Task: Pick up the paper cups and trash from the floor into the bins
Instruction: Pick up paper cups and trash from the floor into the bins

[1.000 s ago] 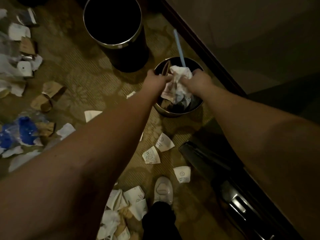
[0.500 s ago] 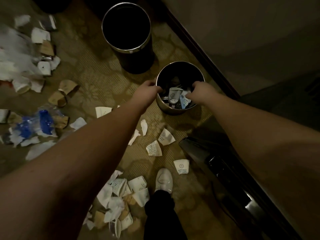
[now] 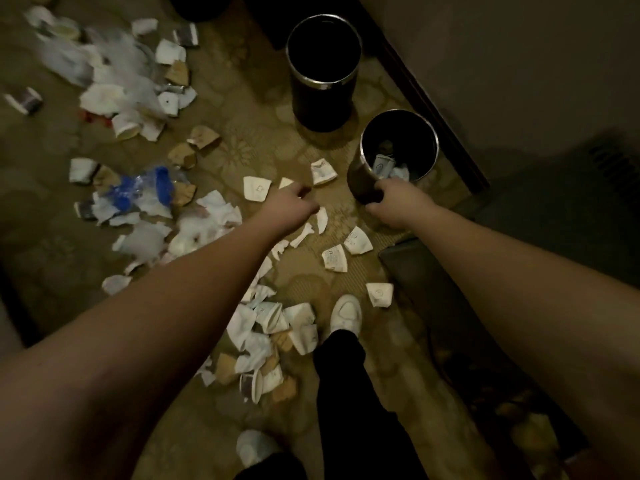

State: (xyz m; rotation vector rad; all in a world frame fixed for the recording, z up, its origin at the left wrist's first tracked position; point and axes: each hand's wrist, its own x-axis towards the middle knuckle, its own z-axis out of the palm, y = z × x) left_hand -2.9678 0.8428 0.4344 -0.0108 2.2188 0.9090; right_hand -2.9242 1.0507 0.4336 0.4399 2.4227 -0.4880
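Two bins are seen at upper centre-right on a patterned carpet (image 3: 242, 140). The near bin (image 3: 360, 174) is partly filled: a cup (image 3: 382, 165) and some crumpled paper lie at its bottom. The far bin (image 3: 323, 81) looks dark inside; its contents cannot be told. The right hand (image 3: 394, 202) is placed at the near bin's lower rim, fingers curled on the wall, apparently gripping it. The left hand (image 3: 292, 202) is held low over the floor at mid-frame, fingers loosely curled; whether anything is pinched cannot be told. A flattened cup (image 3: 257, 188) lies just beside it to the left, another (image 3: 323, 172) just above and right of it. Most of the trash is judged still to be collected: loose cups (image 3: 358, 241) below the near bin, a pile (image 3: 273, 337) by the white shoe (image 3: 346, 311) at lower centre, a spread of tissue and brown cups with a blue plastic bottle (image 3: 145, 188) at mid-left, and more litter (image 3: 114, 81) at upper left. The task is judged at an early stage, a small share binned, the floor still thickly strewn. The next pick is likely one of the cups nearest the left hand.
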